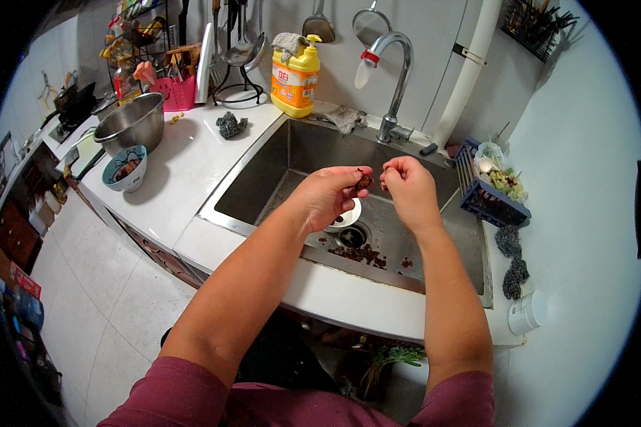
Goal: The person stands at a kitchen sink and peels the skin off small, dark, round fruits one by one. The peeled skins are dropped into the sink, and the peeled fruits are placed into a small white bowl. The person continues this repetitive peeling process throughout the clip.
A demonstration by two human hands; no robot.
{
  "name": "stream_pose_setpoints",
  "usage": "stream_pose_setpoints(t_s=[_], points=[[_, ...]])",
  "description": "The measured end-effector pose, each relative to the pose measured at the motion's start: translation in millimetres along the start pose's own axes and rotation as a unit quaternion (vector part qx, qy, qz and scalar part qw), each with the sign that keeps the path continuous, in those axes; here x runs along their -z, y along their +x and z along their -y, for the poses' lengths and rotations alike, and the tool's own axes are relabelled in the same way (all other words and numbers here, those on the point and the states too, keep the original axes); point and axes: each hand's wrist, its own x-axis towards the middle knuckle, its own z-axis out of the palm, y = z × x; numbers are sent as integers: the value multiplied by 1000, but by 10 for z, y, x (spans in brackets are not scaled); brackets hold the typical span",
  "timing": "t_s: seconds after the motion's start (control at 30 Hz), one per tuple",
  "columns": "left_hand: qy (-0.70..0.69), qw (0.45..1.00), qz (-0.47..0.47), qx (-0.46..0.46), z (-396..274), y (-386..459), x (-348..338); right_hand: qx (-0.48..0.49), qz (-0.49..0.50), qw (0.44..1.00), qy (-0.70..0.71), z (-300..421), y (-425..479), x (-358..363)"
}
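Observation:
Above the sink [278, 195], my left hand [323, 196] pinches a dark brown, wrinkled piece [364, 182] between thumb and fingers; its exact kind I cannot tell. Just right of it, a small gap away, my right hand [412, 193] has its fingertips closed on what looks like a small brown bit [383, 186]. Partly hidden behind my left hand, a white bowl [352, 212] sits in the sink with dark pieces inside. Brown scraps [371, 257] lie scattered on the sink floor around the drain [353, 236].
A tap [400, 80] rises behind the sink, near a yellow detergent jug [295, 80]. On the left counter stand a patterned bowl [127, 169] with brown contents and a steel basin [131, 125]. At right are a blue rack [489, 200], steel wool [508, 240] and a white tub [528, 312].

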Motion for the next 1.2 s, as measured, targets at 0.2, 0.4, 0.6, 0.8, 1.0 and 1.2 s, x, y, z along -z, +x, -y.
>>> stream_pose_setpoints(t_s=[0.2,0.4,0.6,0.8,1.0,1.2], points=[[-9,1000,-10,-12,7,10,35,85,48,994,-41,57,-38,-3],[25,999,-15,-35,35,39,67,176,26,975,-135,195,-142,-103],[51,996,-57,-38,33,12,14,208,16,950,-234,210,-150,-101],[63,996,-50,-38,50,29,35,229,8,938,-260,100,-108,-125],[34,998,-48,-12,28,16,14,-13,-10,999,47,-19,8,4],[25,999,-20,6,30,35,60,19,60,997,32,-35,13,45]])
